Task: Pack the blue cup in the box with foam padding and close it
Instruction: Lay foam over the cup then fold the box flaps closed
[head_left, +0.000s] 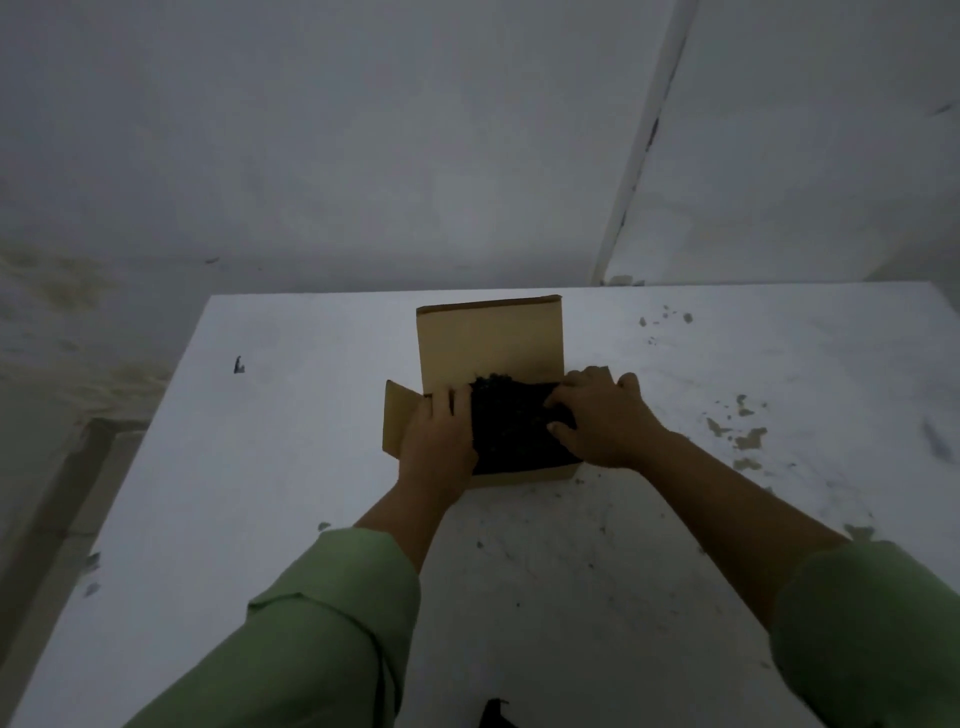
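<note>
A brown cardboard box stands open near the middle of the white table, its lid flap upright at the back and a side flap out to the left. Black foam padding fills the box to the top. My left hand lies on the foam's left edge with its fingers reaching into the box. My right hand presses on the foam's right side, fingers bent onto it and thumb pointing left. No blue cup shows; the foam and my hands cover the inside of the box.
Dark crumbs and chipped patches mark the table to the right of the box. A small dark object pokes in at the bottom edge. Grey walls stand behind the table, and the floor lies to the left.
</note>
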